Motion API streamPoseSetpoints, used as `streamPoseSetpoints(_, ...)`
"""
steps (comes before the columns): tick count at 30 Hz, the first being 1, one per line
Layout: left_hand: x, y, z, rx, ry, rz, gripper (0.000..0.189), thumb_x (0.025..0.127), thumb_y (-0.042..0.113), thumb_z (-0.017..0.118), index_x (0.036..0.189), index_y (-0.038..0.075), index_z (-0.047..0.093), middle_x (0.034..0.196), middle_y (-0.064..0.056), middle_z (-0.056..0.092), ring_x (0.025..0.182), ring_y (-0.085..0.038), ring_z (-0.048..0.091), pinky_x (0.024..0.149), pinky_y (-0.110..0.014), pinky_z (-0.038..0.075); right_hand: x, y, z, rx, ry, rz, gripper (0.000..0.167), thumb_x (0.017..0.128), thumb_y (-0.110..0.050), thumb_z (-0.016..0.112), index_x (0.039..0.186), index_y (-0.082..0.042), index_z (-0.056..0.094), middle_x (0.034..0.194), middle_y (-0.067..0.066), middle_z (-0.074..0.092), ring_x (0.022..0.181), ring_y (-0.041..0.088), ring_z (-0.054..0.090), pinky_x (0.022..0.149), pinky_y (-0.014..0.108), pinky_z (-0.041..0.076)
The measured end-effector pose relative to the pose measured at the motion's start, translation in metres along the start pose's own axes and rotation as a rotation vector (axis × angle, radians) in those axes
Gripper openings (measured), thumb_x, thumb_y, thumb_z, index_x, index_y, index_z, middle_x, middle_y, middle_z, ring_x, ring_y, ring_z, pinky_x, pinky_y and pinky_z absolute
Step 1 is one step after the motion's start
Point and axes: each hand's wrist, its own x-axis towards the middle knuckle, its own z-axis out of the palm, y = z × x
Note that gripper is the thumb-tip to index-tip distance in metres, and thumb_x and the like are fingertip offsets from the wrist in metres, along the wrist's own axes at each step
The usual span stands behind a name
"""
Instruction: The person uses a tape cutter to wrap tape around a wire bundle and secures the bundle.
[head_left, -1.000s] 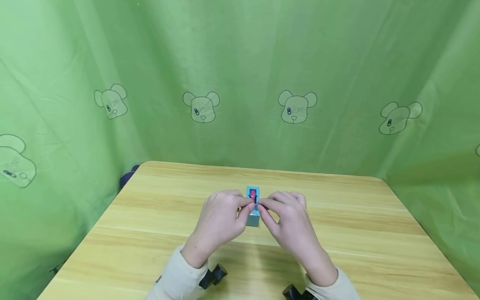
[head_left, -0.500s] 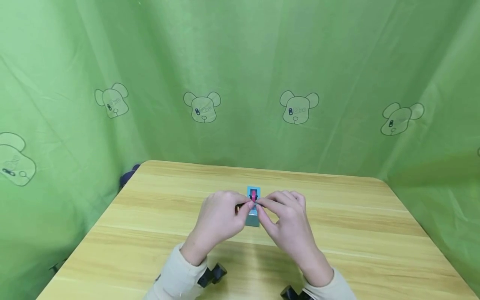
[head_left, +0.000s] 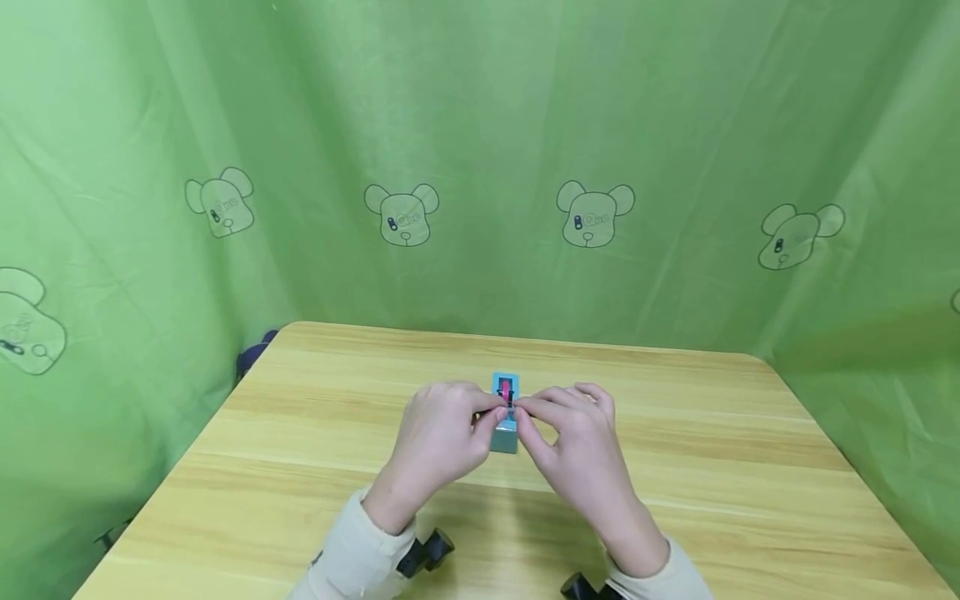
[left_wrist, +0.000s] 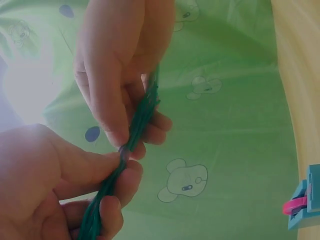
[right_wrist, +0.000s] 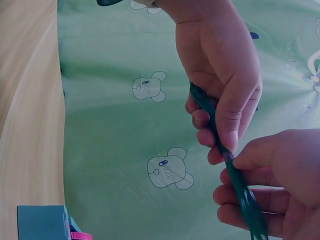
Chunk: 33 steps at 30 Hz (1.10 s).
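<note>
A bundle of thin green strands [left_wrist: 145, 112] is held in the air between both hands, with a clear, shiny band like tape [right_wrist: 228, 156] around its middle. My left hand [head_left: 446, 425] pinches it beside the band with thumb and forefinger. On the other side, my right hand [head_left: 581, 442] pinches it the same way, the two thumbs nearly meeting. Other fingers curl along the strands in both wrist views. In the head view the hands hide most of the bundle. Just beyond and below the fingertips stands a blue tape dispenser [head_left: 506, 442] with a pink roll core [head_left: 506, 390].
The wood-grain table [head_left: 337, 400] stretches around the dispenser. A green curtain [head_left: 487, 125] with printed bear heads hangs behind and at both sides. Something purple [head_left: 253, 354] shows past the table's left back edge.
Both hands stay in nearly the same place, still pinching the bundle. Only slight finger shifts show, and less of the dark strands is visible beneath the left hand than half a second ago.
</note>
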Motion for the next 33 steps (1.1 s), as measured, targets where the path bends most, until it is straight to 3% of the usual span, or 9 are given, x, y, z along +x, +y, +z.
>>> streamPoseSetpoints(5, 0.0001, -0.0004, 0.0011, 0.047, 0.036, 0.057, 0.005, 0.087, 0.018, 0.076, 0.084, 0.019, 0.08, 0.074, 0.009, 0.068, 0.056, -0.002, 0.051, 0.053, -0.022, 0.04, 0.0002, -0.0006, -0.0027, 0.003, -0.029, 0.014, 0.005, 0.084, -0.012, 0.075, 0.088, -0.012, 0.078, 0.081, -0.006, 0.07, 0.074, 0.012, 0.063, 0.086, 0.043, 0.038)
streamPoseSetpoints(13, -0.0007, 0.0, 0.004, 0.095, 0.025, 0.085, 0.005, 0.085, 0.017, 0.077, 0.081, 0.021, 0.079, 0.072, 0.011, 0.067, 0.058, -0.004, 0.054, 0.057, -0.026, 0.041, 0.0016, 0.0017, -0.006, 0.068, -0.178, 0.086, 0.009, 0.088, -0.011, 0.07, 0.087, -0.013, 0.078, 0.079, -0.01, 0.07, 0.068, 0.002, 0.06, 0.07, 0.035, 0.046)
streamPoseSetpoints(17, -0.0007, 0.0004, 0.0036, 0.058, 0.017, 0.066, 0.005, 0.085, 0.017, 0.076, 0.083, 0.02, 0.079, 0.074, 0.01, 0.068, 0.058, -0.004, 0.053, 0.056, -0.024, 0.04, 0.002, 0.0034, -0.0062, 0.086, -0.156, 0.059, 0.008, 0.086, -0.009, 0.071, 0.086, -0.012, 0.079, 0.077, -0.011, 0.069, 0.066, 0.003, 0.059, 0.067, 0.032, 0.045)
streamPoseSetpoints(26, -0.0011, 0.0002, -0.001, -0.015, -0.013, 0.032, 0.009, 0.089, 0.015, 0.072, 0.089, 0.016, 0.081, 0.077, 0.008, 0.069, 0.057, -0.002, 0.05, 0.052, -0.02, 0.04, 0.0025, 0.0018, -0.0058, 0.081, -0.093, 0.03, 0.005, 0.084, -0.009, 0.077, 0.087, -0.011, 0.079, 0.078, -0.01, 0.069, 0.071, 0.007, 0.06, 0.077, 0.038, 0.038)
streamPoseSetpoints(33, -0.0013, 0.0, -0.0047, -0.064, -0.116, -0.066, 0.015, 0.095, 0.02, 0.065, 0.094, 0.017, 0.08, 0.071, 0.012, 0.063, 0.05, -0.002, 0.045, 0.046, -0.022, 0.037, 0.0019, 0.0018, -0.0034, 0.055, -0.039, -0.033, 0.01, 0.079, -0.007, 0.081, 0.088, -0.009, 0.078, 0.082, -0.005, 0.071, 0.076, 0.011, 0.062, 0.081, 0.04, 0.037)
